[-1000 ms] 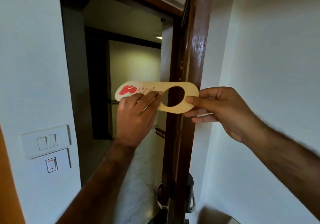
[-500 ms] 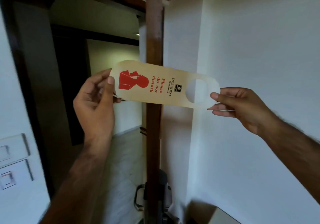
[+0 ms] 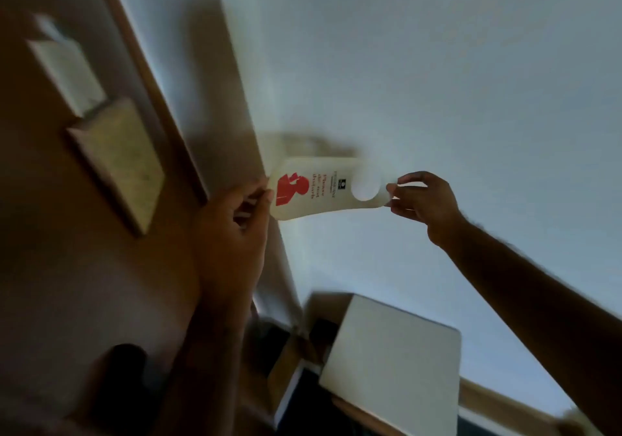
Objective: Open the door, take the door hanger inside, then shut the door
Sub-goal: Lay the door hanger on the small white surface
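The cream door hanger (image 3: 323, 188), printed with a red figure and red words, is held flat in front of a white wall. My left hand (image 3: 232, 233) pinches its end with the red figure. My right hand (image 3: 422, 203) pinches the end with the round hole. The brown wooden door (image 3: 67, 233) fills the left of the blurred, tilted view, with a dark handle (image 3: 124, 361) low on it.
A framed notice (image 3: 117, 159) and a white plate (image 3: 70, 72) hang on the door. A white box-shaped thing (image 3: 393, 375) stands low against the white wall (image 3: 420, 65). Dark shapes lie beneath it.
The view has swung right and tilted; the open doorway and corridor are gone from sight and the door's inner face now fills the left. Both hands still hold the hanger.
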`<state>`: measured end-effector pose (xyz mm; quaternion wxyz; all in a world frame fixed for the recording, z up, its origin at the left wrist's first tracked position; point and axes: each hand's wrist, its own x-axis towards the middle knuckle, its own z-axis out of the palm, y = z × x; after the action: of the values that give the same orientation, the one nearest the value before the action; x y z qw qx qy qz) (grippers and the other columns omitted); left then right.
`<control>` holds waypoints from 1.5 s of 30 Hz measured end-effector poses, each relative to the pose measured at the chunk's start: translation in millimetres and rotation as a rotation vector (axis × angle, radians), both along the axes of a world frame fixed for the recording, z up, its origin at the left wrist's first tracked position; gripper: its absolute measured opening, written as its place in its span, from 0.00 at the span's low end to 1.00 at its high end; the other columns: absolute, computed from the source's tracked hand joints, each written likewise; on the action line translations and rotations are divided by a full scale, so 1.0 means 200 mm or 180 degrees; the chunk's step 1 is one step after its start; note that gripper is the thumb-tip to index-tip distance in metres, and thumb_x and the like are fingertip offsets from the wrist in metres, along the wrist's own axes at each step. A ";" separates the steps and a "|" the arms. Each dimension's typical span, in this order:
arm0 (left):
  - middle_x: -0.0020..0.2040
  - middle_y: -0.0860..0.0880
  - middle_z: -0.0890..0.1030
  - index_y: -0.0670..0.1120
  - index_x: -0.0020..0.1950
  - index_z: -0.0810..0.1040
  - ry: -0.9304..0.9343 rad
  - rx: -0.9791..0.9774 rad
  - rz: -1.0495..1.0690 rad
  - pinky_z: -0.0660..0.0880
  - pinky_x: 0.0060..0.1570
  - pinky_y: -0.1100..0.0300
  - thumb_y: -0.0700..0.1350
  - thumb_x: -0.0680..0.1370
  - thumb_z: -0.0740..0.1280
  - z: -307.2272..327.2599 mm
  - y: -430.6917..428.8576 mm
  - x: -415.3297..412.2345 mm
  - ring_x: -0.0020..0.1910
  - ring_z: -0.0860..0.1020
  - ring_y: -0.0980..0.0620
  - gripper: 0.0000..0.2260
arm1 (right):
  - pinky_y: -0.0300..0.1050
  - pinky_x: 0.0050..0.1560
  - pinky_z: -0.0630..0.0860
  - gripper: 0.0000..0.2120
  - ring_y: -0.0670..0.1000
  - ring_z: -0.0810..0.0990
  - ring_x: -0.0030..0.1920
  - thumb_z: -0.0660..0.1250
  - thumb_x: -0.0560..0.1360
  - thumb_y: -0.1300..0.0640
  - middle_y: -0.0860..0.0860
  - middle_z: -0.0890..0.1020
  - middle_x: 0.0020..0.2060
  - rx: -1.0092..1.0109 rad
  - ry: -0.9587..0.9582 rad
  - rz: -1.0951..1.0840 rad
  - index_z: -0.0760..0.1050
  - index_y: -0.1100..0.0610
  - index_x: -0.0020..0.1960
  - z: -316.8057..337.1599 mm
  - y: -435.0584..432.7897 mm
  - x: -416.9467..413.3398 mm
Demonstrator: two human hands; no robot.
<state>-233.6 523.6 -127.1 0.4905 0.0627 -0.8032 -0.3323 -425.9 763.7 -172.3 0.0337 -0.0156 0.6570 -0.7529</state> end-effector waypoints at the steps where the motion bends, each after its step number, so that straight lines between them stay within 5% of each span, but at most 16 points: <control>1: 0.54 0.51 0.87 0.45 0.62 0.86 -0.0283 0.0142 0.0030 0.82 0.44 0.69 0.48 0.82 0.73 -0.17 0.01 -0.14 0.47 0.84 0.58 0.11 | 0.42 0.39 0.87 0.09 0.53 0.89 0.37 0.78 0.75 0.65 0.58 0.88 0.42 0.0098 -0.0177 -0.0126 0.79 0.58 0.49 -0.16 0.04 -0.07; 4: 0.56 0.45 0.88 0.43 0.63 0.85 -0.1153 0.0755 0.0039 0.86 0.47 0.56 0.45 0.82 0.73 -0.74 0.03 -0.49 0.49 0.86 0.52 0.11 | 0.42 0.39 0.87 0.08 0.53 0.89 0.37 0.77 0.76 0.67 0.57 0.88 0.43 0.0402 -0.0718 -0.0431 0.81 0.62 0.52 -0.66 0.17 -0.24; 8: 0.50 0.41 0.88 0.42 0.58 0.86 -0.1997 0.1708 0.0012 0.87 0.42 0.51 0.40 0.80 0.75 -1.46 0.03 -0.74 0.39 0.86 0.49 0.08 | 0.38 0.33 0.84 0.05 0.51 0.89 0.35 0.77 0.74 0.67 0.50 0.88 0.33 0.0802 -0.1161 -0.0736 0.84 0.59 0.47 -1.29 0.31 -0.32; 12: 0.43 0.38 0.84 0.34 0.58 0.84 -0.2766 0.2498 0.0111 0.81 0.28 0.66 0.32 0.80 0.72 -2.10 0.06 -0.83 0.30 0.82 0.55 0.07 | 0.51 0.44 0.87 0.08 0.52 0.86 0.33 0.75 0.77 0.68 0.56 0.88 0.38 0.1116 -0.1589 -0.0885 0.84 0.56 0.45 -1.93 0.38 -0.25; 16: 0.48 0.37 0.86 0.34 0.58 0.85 -0.3457 0.2670 0.0240 0.81 0.27 0.67 0.32 0.79 0.73 -2.71 0.17 -0.81 0.38 0.83 0.43 0.08 | 0.59 0.55 0.86 0.08 0.52 0.86 0.43 0.76 0.78 0.61 0.52 0.88 0.44 0.1373 -0.2051 -0.0988 0.82 0.50 0.45 -2.51 0.43 -0.09; 19: 0.50 0.37 0.87 0.36 0.55 0.87 -0.3692 0.2672 0.0316 0.87 0.41 0.52 0.32 0.78 0.75 -3.02 0.21 -0.85 0.41 0.85 0.42 0.07 | 0.59 0.59 0.84 0.03 0.53 0.86 0.49 0.75 0.80 0.54 0.49 0.87 0.48 0.1642 -0.2044 -0.0807 0.83 0.50 0.53 -2.82 0.43 -0.06; 26: 0.56 0.38 0.87 0.37 0.57 0.86 -0.4243 0.2450 0.0202 0.87 0.50 0.45 0.32 0.77 0.76 -3.50 0.28 -0.88 0.50 0.88 0.40 0.09 | 0.61 0.65 0.79 0.27 0.61 0.81 0.61 0.75 0.78 0.48 0.60 0.80 0.65 0.2191 -0.2309 -0.0500 0.75 0.59 0.73 -3.28 0.49 -0.09; 30: 0.63 0.39 0.85 0.38 0.65 0.84 -0.4567 0.2228 -0.0010 0.84 0.61 0.46 0.34 0.77 0.75 -3.57 0.29 -0.85 0.62 0.85 0.41 0.16 | 0.54 0.61 0.79 0.28 0.61 0.81 0.58 0.76 0.78 0.48 0.63 0.81 0.63 0.2481 -0.2312 -0.0260 0.76 0.64 0.70 -3.40 0.49 -0.09; 33: 0.73 0.43 0.80 0.42 0.75 0.78 -0.4807 0.1518 -0.0248 0.76 0.71 0.52 0.42 0.79 0.75 -3.50 0.26 -0.86 0.72 0.78 0.44 0.24 | 0.60 0.71 0.72 0.38 0.65 0.73 0.70 0.75 0.78 0.42 0.65 0.73 0.71 0.3220 -0.2018 -0.0038 0.67 0.64 0.77 -3.35 0.46 -0.13; 39: 0.80 0.44 0.71 0.46 0.83 0.66 -0.4391 0.0616 -0.0649 0.70 0.75 0.51 0.52 0.81 0.73 -3.08 0.18 -1.00 0.78 0.71 0.43 0.32 | 0.58 0.83 0.55 0.43 0.60 0.49 0.84 0.64 0.82 0.37 0.61 0.57 0.84 0.4404 0.0124 0.0918 0.53 0.64 0.84 -2.86 0.26 -0.38; 45: 0.86 0.45 0.58 0.45 0.86 0.57 -0.3471 -0.0331 -0.0506 0.59 0.83 0.41 0.60 0.82 0.69 -2.33 0.06 -1.22 0.86 0.57 0.45 0.39 | 0.60 0.82 0.57 0.41 0.59 0.50 0.85 0.57 0.83 0.36 0.60 0.57 0.84 0.4657 0.1423 0.0801 0.55 0.65 0.83 -2.06 0.12 -0.61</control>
<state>-477.9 534.7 -593.3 -0.0205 0.1406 -0.9584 -0.2476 -547.0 788.6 -584.8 -0.0126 -0.2154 0.9716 -0.0969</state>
